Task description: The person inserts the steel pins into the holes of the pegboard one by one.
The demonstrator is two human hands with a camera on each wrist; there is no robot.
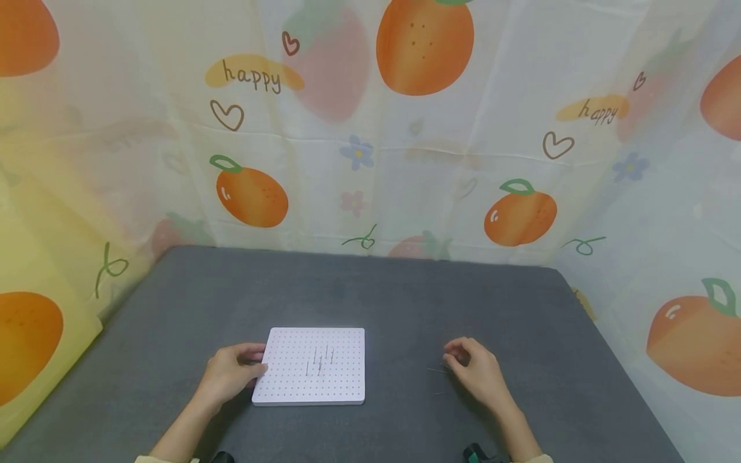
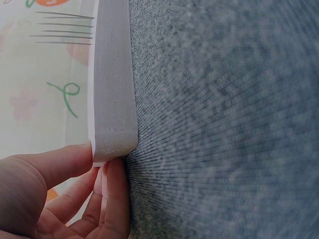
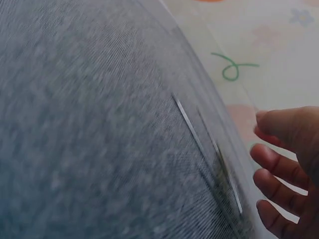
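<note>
A white square pegboard (image 1: 341,382) with rows of small holes lies on the grey table. Several thin metal needles (image 1: 315,355) stand upright near its middle; in the left wrist view these needles (image 2: 65,24) rise from the board's face. My left hand (image 1: 226,374) pinches the board's left side, thumb on the upper edge and fingers underneath. To the board's right, my right hand (image 1: 476,372) hovers with loosely curled fingers, and nothing shows between them. Two loose needles (image 3: 188,119) lie on the cloth beside it in the right wrist view.
A dark grey cloth covers the table (image 1: 405,296). Behind and at both sides hang fruit-print curtains (image 1: 417,193). Close to the front edge, a black and green object (image 1: 476,453) is partly cut off, near the right forearm.
</note>
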